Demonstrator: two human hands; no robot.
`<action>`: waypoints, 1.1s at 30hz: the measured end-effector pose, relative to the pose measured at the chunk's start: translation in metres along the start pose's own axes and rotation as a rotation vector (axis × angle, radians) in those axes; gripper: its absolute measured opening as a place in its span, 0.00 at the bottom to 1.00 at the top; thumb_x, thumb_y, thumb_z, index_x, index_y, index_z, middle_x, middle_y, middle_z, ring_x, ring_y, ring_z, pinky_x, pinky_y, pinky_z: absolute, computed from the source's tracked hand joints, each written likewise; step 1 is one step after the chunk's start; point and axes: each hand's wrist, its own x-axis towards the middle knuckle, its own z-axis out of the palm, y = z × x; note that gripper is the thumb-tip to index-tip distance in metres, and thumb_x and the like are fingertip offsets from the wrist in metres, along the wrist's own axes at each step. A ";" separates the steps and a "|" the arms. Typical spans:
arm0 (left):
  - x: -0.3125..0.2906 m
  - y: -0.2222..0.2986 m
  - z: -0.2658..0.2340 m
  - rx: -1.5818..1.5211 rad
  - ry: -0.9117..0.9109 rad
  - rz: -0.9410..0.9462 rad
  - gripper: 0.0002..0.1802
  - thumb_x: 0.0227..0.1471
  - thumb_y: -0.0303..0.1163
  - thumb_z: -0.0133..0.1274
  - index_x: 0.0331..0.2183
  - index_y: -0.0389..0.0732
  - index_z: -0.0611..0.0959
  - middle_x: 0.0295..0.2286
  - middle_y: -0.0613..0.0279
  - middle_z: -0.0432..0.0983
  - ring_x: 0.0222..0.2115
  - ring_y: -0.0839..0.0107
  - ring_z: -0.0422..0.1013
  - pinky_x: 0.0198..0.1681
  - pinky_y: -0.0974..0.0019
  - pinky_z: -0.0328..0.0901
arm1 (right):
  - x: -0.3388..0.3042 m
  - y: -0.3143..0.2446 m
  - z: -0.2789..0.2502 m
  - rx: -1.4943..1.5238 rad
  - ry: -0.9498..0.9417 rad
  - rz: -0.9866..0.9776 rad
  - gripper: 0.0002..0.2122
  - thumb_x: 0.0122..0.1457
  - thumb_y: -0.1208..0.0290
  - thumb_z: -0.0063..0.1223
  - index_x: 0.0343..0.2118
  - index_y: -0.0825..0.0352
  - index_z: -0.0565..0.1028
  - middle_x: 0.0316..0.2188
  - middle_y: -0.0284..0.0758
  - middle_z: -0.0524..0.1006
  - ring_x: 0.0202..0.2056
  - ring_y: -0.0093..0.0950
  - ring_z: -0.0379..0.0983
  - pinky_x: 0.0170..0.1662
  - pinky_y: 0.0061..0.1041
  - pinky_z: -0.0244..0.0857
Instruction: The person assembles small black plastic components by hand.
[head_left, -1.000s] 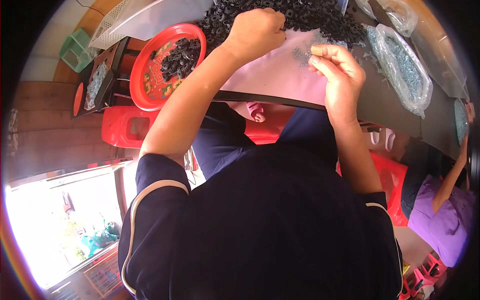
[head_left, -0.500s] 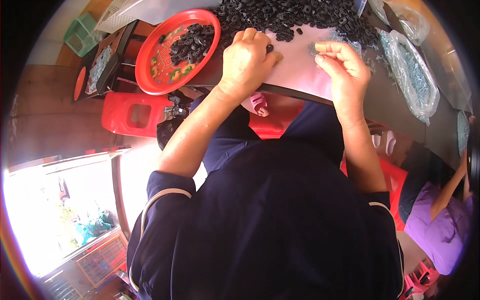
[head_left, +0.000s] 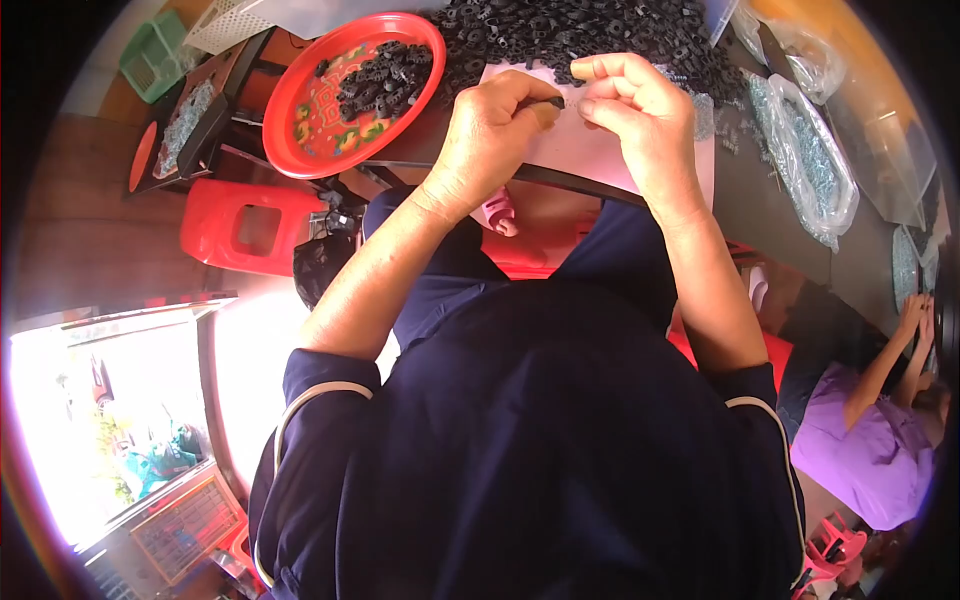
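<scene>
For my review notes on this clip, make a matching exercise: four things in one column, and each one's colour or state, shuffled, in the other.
Things
1. Left hand
2. Round tray
3. Plastic bag
4. Basket

Colours or states
A. Clear, with small pale-blue pieces inside
B. Pinching a small black part
C. Green
D. Red, with a heap of black parts in it

Right pairs: 1-B, 2-D, 3-A, 4-C

We seem to be in a small assembly workshop: loose black plastic parts (head_left: 590, 32) heap our long dark-grey table (head_left: 775, 222), beside a clear plastic bag (head_left: 846, 203) of tiny bluish pieces, with a purple-topped co-worker (head_left: 862, 445) nearby.
</scene>
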 end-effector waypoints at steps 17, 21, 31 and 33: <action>-0.004 0.002 -0.003 -0.399 -0.041 -0.206 0.08 0.51 0.25 0.57 0.34 0.33 0.83 0.23 0.65 0.76 0.24 0.81 0.69 0.30 0.74 0.66 | 0.033 -0.027 -0.013 -0.030 -0.303 0.375 0.06 0.53 0.70 0.60 0.32 0.66 0.79 0.20 0.27 0.76 0.21 0.16 0.71 0.23 0.14 0.62; -0.001 -0.007 0.003 -0.432 -0.004 -0.202 0.07 0.52 0.25 0.57 0.35 0.34 0.83 0.22 0.69 0.75 0.19 0.86 0.65 0.21 0.80 0.59 | 0.066 0.017 -0.039 -0.815 -0.050 -0.083 0.04 0.51 0.68 0.58 0.29 0.59 0.80 0.20 0.32 0.78 0.23 0.28 0.76 0.28 0.28 0.66; -0.007 -0.009 0.006 -0.418 0.010 -0.132 0.08 0.52 0.26 0.58 0.36 0.35 0.83 0.22 0.71 0.74 0.21 0.86 0.64 0.23 0.79 0.60 | 0.066 0.032 -0.019 -1.222 -0.167 -0.100 0.05 0.54 0.65 0.55 0.29 0.56 0.81 0.29 0.33 0.79 0.35 0.37 0.77 0.37 0.37 0.68; -0.008 -0.010 0.005 -0.432 0.011 -0.137 0.08 0.51 0.26 0.58 0.36 0.35 0.83 0.21 0.71 0.73 0.21 0.86 0.64 0.23 0.79 0.59 | 0.064 0.031 -0.018 -1.228 -0.195 -0.130 0.05 0.53 0.66 0.56 0.30 0.56 0.81 0.30 0.34 0.79 0.35 0.37 0.77 0.38 0.38 0.69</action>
